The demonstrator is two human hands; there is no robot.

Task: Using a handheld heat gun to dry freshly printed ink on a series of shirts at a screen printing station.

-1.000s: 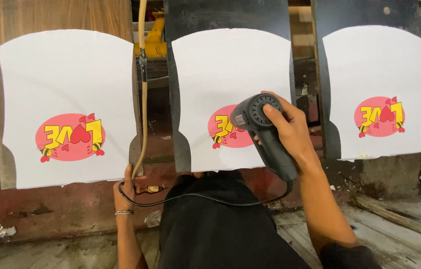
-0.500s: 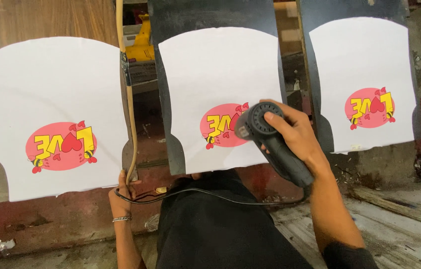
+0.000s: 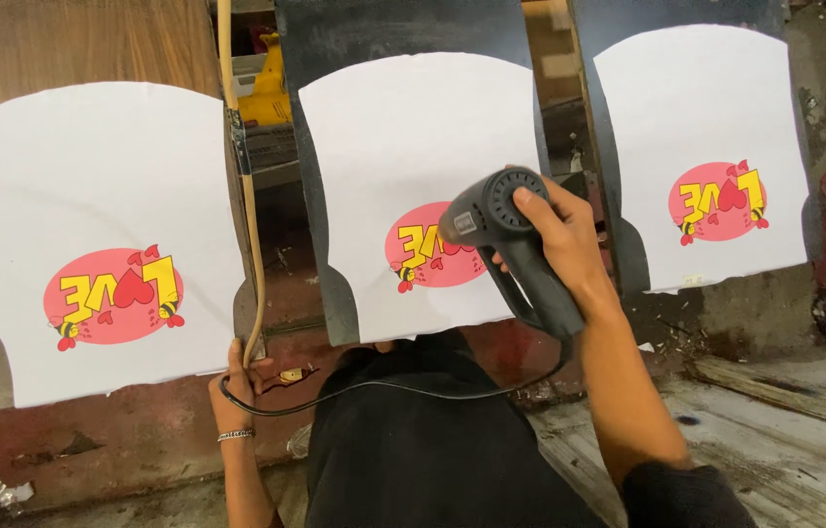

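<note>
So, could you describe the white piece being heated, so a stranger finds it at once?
Three white fabric pieces hang on dark boards. Take the middle piece, between the other two. Only this one has the black heat gun, held by the right hand, over its pink print.

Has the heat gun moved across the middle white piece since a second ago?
Hardly. The heat gun, in the right hand, still points at the pink print on the middle white piece; its nozzle has crept slightly leftward over the print.
</note>
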